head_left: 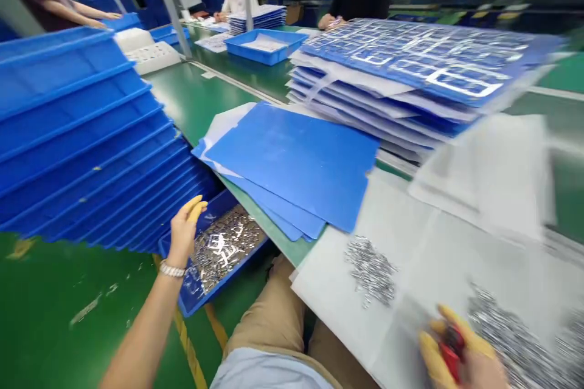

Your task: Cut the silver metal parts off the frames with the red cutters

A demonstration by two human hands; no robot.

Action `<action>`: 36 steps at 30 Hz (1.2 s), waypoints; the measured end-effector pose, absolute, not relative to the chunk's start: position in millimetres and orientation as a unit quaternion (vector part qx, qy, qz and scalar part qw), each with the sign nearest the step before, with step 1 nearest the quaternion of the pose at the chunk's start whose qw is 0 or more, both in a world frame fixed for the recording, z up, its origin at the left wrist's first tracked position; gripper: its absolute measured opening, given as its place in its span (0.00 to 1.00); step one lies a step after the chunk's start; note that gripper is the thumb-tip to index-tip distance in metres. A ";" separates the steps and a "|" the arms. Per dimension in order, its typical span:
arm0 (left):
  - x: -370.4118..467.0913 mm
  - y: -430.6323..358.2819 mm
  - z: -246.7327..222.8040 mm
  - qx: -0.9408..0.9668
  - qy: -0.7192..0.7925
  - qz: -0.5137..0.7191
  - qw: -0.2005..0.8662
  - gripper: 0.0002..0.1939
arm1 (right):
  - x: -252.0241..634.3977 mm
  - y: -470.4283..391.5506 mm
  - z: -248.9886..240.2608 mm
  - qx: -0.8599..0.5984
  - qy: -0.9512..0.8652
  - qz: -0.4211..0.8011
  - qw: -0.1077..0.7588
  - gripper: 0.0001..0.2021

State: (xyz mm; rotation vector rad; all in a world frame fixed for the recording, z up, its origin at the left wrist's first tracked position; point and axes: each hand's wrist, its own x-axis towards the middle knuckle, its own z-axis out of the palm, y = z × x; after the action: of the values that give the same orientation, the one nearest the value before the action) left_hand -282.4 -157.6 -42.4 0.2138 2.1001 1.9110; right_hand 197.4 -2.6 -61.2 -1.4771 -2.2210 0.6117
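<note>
My left hand (pixel 186 222), with yellow covers on its fingertips, reaches out over a blue bin (pixel 223 290) below table height. Its fingers are stretched out and nothing shows in them. Many small metal scraps (pixel 237 237) and a few bright frame-shaped pieces (pixel 219 249) lie in that bin. At the lower right, my right hand (pixel 460 352) is wrapped round a red-handled tool (pixel 451 349); blur and the fingers hide its working end. Beside it on a whitish sheet (pixel 410 255) lies a heap of small silvery metal parts (pixel 511 334). Another pile of parts (pixel 370 270) lies farther left.
Blue plastic sheets (pixel 292 158) overlap the table edge ahead. Behind them rises a tall stack of sheets (pixel 410 67) bearing metal frames. Nested blue crates (pixel 82 146) lean at the left. A blue tray (pixel 267 47) and several people are farther back.
</note>
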 end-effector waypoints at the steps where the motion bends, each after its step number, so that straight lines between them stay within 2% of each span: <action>1: -268.4 -152.2 -33.5 0.156 0.746 0.635 0.126 0.22 | 193.3 -5.5 -52.1 -0.533 -0.791 0.220 0.205 0.22; 3: -237.5 -139.8 -19.6 0.300 0.760 0.563 0.122 0.17 | 185.4 -9.7 -37.4 -0.533 -0.785 0.226 0.219 0.17; 6: -186.6 -113.3 -9.7 0.505 0.690 0.495 0.157 0.10 | 176.0 -11.9 -24.5 -0.534 -0.787 0.223 0.212 0.13; 10: -112.3 -70.3 -5.9 0.702 0.550 0.399 0.213 0.09 | 163.5 -13.4 -16.8 -0.571 -0.763 0.232 0.193 0.11; 12: -80.1 -53.7 -6.7 0.746 0.529 0.349 0.205 0.07 | 155.7 -12.6 -14.7 -0.567 -0.770 0.226 0.187 0.11; 16: -41.3 -39.0 -13.9 0.757 0.568 0.277 0.164 0.04 | 140.1 -5.0 -13.4 -0.552 -0.790 0.204 0.173 0.13; 21: -29.7 -40.3 -25.1 0.745 0.594 0.270 0.142 0.03 | 128.1 3.0 -14.2 -0.550 -0.805 0.197 0.097 0.14; 25: -27.5 -43.9 -29.6 0.734 0.614 0.264 0.121 0.02 | 131.6 3.2 -11.3 -0.553 -0.803 0.205 0.083 0.14; 32: -25.0 -45.3 -27.4 0.744 0.594 0.270 0.145 0.03 | 151.5 -3.3 1.1 -0.515 -0.816 0.257 0.052 0.17; 36: -26.8 -44.6 -21.4 0.746 0.590 0.259 0.169 0.04 | 161.0 -3.3 3.3 -0.518 -0.810 0.267 0.065 0.16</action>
State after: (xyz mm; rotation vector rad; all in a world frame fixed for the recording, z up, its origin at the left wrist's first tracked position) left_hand -26.8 -44.6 -21.4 2.1199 1.6786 0.7350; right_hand 161.0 -3.3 3.3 -1.5650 -2.4440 0.8069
